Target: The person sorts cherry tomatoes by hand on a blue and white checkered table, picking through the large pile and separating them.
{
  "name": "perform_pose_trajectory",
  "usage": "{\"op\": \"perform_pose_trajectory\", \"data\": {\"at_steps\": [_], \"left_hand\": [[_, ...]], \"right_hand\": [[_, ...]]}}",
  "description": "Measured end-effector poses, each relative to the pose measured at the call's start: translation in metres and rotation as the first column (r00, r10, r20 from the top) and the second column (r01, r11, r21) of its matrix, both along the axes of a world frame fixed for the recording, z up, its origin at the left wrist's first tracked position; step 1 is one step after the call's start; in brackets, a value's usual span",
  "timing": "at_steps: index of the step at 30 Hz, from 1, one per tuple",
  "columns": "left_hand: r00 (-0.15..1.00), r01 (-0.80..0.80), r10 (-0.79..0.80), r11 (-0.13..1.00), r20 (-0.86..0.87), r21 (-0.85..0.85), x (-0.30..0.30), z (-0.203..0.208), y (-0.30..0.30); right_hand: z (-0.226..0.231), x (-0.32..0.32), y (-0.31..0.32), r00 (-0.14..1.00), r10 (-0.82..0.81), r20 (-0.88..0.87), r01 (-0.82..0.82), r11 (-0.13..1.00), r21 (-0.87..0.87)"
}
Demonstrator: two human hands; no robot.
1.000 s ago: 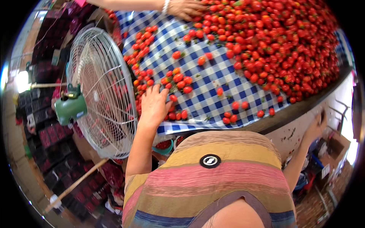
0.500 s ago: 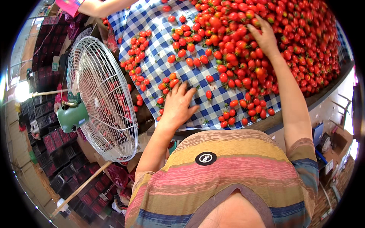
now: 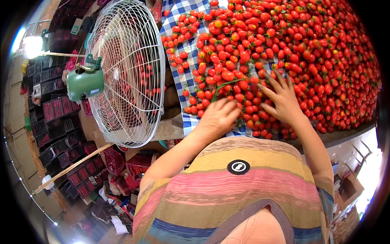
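A thick layer of small red oval tomatoes [image 3: 325, 73] covers most of a blue-and-white checked cloth [image 3: 189, 123]. My left hand [image 3: 221, 117] lies palm down at the near edge of the tomatoes, its slightly bent fingers touching several and gripping none that I can see. Just beyond those fingertips curves a thin green leaf blade [image 3: 223, 86]. To the right, my right hand [image 3: 284, 101] rests on the tomatoes with its fingers spread and pointing away from me. Both palms are hidden from view.
A large caged fan [image 3: 126, 73] with a green motor [image 3: 85, 84] stands close on the left, beside my left forearm. Black crates [image 3: 55, 144], some with red contents, fill the floor beyond it. A cardboard box [image 3: 351, 187] sits at the lower right.
Tomatoes now cover cloth that was bare in the middle. My right hand has come nearer to me, and my left hand has shifted right and up. The other person's arm has left the view.
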State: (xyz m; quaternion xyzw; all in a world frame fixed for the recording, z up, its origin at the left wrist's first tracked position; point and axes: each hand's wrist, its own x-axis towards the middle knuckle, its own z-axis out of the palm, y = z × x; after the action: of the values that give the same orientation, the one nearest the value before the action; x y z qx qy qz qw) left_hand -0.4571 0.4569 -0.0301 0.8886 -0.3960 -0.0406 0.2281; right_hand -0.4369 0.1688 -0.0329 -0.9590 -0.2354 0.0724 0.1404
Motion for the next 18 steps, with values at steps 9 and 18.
{"op": "perform_pose_trajectory", "data": {"at_steps": [9, 18], "left_hand": [[0.841, 0.521, -0.516, 0.853, 0.163, 0.014, 0.059, -0.038, -0.099], [0.918, -0.366, 0.330, 0.920, 0.221, 0.144, 0.137, -0.043, -0.019]], "right_hand": [[-0.014, -0.025, -0.085, 0.929, -0.340, 0.144, 0.348, 0.937, -0.030], [-0.045, 0.019, -0.067, 0.883, -0.411, 0.228, 0.425, 0.905, -0.011]]}}
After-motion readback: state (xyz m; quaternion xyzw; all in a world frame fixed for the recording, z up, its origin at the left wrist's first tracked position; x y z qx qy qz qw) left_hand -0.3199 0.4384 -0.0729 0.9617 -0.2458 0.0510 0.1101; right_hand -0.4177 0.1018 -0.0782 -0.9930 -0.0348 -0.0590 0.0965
